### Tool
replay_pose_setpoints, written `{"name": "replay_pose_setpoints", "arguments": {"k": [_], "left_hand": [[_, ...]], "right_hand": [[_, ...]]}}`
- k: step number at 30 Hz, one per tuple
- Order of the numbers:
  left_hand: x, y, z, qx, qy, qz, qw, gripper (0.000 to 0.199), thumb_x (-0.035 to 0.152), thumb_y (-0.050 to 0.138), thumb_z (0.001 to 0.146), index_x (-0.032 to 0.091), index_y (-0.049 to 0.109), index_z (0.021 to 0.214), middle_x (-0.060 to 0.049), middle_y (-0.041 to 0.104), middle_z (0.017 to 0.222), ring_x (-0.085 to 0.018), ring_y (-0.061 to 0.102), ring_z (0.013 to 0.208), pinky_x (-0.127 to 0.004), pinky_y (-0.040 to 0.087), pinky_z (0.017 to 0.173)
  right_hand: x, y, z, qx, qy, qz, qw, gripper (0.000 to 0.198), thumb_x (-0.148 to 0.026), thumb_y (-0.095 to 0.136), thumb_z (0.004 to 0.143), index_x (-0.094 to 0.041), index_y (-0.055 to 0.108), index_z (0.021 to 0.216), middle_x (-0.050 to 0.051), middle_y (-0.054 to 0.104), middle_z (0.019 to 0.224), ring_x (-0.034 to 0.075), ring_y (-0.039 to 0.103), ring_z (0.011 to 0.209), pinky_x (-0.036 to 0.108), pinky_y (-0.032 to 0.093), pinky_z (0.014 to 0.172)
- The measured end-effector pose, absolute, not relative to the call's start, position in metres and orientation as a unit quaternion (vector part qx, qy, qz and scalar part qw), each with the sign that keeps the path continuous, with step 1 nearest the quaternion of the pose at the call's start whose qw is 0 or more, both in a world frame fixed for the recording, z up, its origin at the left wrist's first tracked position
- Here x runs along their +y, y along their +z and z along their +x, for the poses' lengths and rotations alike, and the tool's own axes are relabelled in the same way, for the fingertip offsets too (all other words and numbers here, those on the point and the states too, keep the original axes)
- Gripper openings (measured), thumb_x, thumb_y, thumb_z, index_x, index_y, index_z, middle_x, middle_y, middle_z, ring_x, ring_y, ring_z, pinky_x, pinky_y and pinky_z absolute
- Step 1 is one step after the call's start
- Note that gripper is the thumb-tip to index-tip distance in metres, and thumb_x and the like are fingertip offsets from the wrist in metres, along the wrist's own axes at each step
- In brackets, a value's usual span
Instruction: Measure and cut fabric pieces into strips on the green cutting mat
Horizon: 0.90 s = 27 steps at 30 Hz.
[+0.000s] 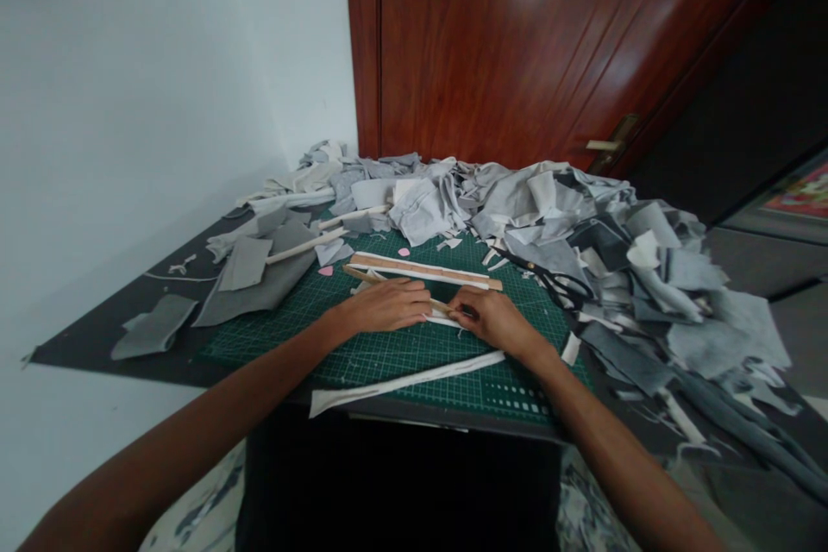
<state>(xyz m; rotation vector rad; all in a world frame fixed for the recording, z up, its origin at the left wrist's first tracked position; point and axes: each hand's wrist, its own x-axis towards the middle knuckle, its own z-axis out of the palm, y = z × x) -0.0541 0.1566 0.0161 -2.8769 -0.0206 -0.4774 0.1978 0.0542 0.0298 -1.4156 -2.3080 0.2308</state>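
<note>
Thin tan strip (442, 307) is pinched between the right hand's (490, 317) thumb and forefinger, low over the green cutting mat (285, 323). The left hand's (392, 304) fingers lie together across it; whether they grip, I cannot tell. Just beyond lies a white-edged wooden bar (420, 267); nearer the body, a white fabric strip (407, 380); to the right, black scissors (542, 272); farther out, heaped grey scraps (427, 211).

Matt cloth strip (407, 380) and scraps (423, 211), smooth mat (381, 355), glossy wooden door (485, 43)
</note>
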Motion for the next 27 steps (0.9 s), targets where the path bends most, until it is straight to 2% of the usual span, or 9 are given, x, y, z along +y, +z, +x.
{"name": "replay_pose_setpoints", "arguments": {"k": [6,10,13,18,27], "left_hand": [[0.156,0.02,-0.057,-0.013,-0.162,-0.982,0.095,0.003,0.02,0.064,0.1,0.02,0.066,0.098,-0.004,0.068,0.1,-0.021,0.059,0.096,-0.034,0.042,0.083],[0.155,0.021,-0.059,-0.009,-0.164,-0.982,0.093,0.002,0.019,0.065,0.098,0.02,0.066,0.099,-0.004,0.067,0.1,-0.021,0.059,0.097,-0.034,0.042,0.082],[0.154,0.022,-0.059,-0.012,-0.149,-0.983,0.104,0.004,0.021,0.064,0.101,0.021,0.067,0.099,-0.004,0.067,0.102,-0.021,0.059,0.098,-0.034,0.041,0.083],[0.155,0.023,-0.059,-0.016,-0.131,-0.983,0.129,0.008,0.024,0.063,0.103,0.022,0.069,0.097,-0.003,0.067,0.099,-0.02,0.058,0.096,-0.034,0.04,0.081],[0.156,0.02,-0.06,0.011,-0.162,-0.98,0.116,0.003,0.02,0.068,0.099,0.019,0.069,0.102,-0.004,0.069,0.103,-0.02,0.061,0.099,-0.032,0.043,0.082]], "right_hand": [[0.051,0.039,0.221,-0.833,0.071,-0.525,0.157,0.009,-0.017,0.065,0.096,-0.021,0.072,0.097,0.004,0.074,0.096,0.019,0.068,0.087,0.026,0.044,0.075],[0.051,0.038,0.225,-0.83,0.094,-0.522,0.173,0.008,-0.018,0.065,0.095,-0.021,0.072,0.097,0.003,0.073,0.089,0.016,0.065,0.076,0.025,0.043,0.069],[0.051,0.036,0.217,-0.838,0.093,-0.505,0.184,0.007,-0.019,0.066,0.095,-0.021,0.073,0.098,0.003,0.074,0.09,0.016,0.066,0.078,0.025,0.043,0.07],[0.051,0.033,0.196,-0.836,0.037,-0.515,0.184,0.01,-0.014,0.065,0.095,-0.021,0.072,0.096,0.004,0.071,0.095,0.017,0.067,0.086,0.024,0.042,0.072],[0.054,0.031,0.191,-0.8,-0.043,-0.582,0.138,0.011,-0.014,0.064,0.095,-0.02,0.071,0.09,0.006,0.069,0.094,0.018,0.065,0.087,0.025,0.041,0.068]]}}
